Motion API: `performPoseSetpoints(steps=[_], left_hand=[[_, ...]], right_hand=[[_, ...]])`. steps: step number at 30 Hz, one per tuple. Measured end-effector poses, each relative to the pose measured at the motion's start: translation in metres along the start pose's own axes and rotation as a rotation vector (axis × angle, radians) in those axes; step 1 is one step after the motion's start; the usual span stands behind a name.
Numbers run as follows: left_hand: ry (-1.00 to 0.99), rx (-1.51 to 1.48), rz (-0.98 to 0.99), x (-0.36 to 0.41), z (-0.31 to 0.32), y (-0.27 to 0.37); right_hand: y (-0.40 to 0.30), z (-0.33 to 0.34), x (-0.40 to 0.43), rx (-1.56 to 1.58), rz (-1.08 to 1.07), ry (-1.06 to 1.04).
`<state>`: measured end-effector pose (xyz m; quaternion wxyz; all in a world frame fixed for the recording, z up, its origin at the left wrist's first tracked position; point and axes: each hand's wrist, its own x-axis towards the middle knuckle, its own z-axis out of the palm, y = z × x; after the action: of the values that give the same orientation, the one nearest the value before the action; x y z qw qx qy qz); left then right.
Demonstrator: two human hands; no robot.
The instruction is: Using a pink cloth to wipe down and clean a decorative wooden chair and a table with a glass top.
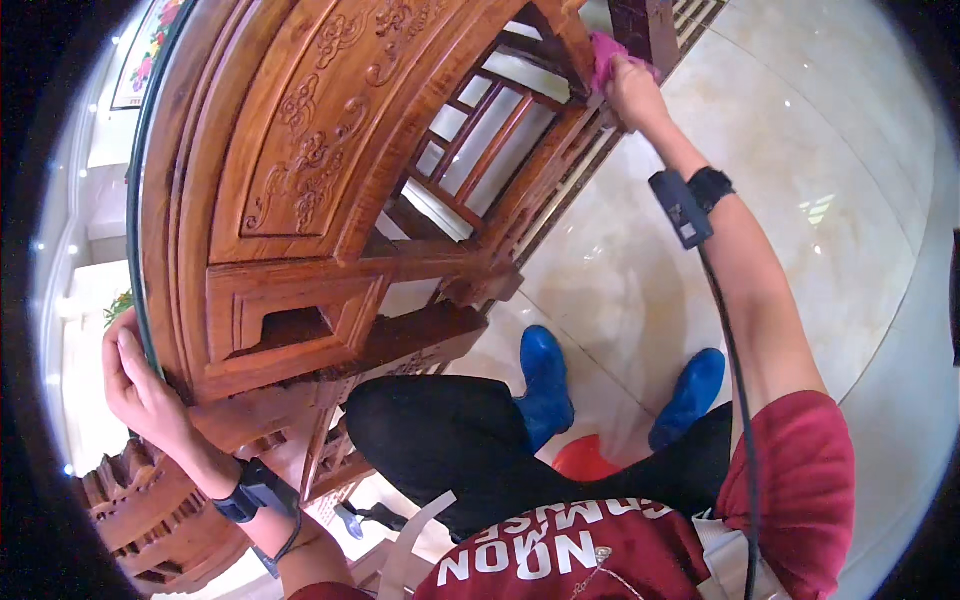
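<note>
A bunched pink cloth [609,58] is in my right hand [637,94], pressed against the wooden frame of a carved wooden table [360,259] low on its far side. Scrollwork in relief covers the table's side panel [307,142]. My left hand [146,386] grips the edge of the table's glass top [135,217], at the left of the view. Its fingertips are partly hidden behind that edge. Below the carved panel, a small drawer front [292,322] has a dark cut-out, and wooden lattice bars [495,146] run between the lower rails.
My blue-covered feet [544,367] stand on glossy floor tiles [750,262]. Between my legs is a red plastic object [586,459], partly hidden. Another carved wooden piece [172,517] stands at lower left. A black cable [724,315] runs along my right arm from a wrist-mounted device [681,210].
</note>
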<state>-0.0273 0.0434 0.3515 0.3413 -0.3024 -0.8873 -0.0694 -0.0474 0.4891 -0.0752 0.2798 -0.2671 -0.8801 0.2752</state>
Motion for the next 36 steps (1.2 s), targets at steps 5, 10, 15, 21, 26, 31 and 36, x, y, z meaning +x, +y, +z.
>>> performPoseSetpoints(steps=[5,10,15,21,26,31,36], left_hand=[[-0.041,0.026,0.014,0.004,-0.007,0.002],[-0.020,-0.056,-0.019,-0.001,0.008,0.000],[0.023,0.042,-0.059,-0.003,-0.009,0.013],[0.127,-0.013,0.017,-0.001,0.001,0.028],[0.121,-0.017,-0.018,0.002,0.006,0.033],[0.126,0.070,0.024,-0.003,-0.006,0.028],[0.144,0.007,0.014,0.000,-0.003,0.032]], right_hand=[[-0.059,-0.013,-0.038,0.057,0.059,-0.478],[-0.091,-0.019,-0.050,1.235,0.573,-0.431],[-0.142,-0.065,-0.021,1.907,0.402,-0.241],[-0.141,-0.083,-0.031,1.661,0.260,-0.328],[-0.169,-0.108,-0.037,1.693,0.171,-0.428],[-0.187,-0.107,-0.048,1.836,0.294,-0.411],[-0.176,-0.111,-0.037,1.980,0.291,-0.053]])
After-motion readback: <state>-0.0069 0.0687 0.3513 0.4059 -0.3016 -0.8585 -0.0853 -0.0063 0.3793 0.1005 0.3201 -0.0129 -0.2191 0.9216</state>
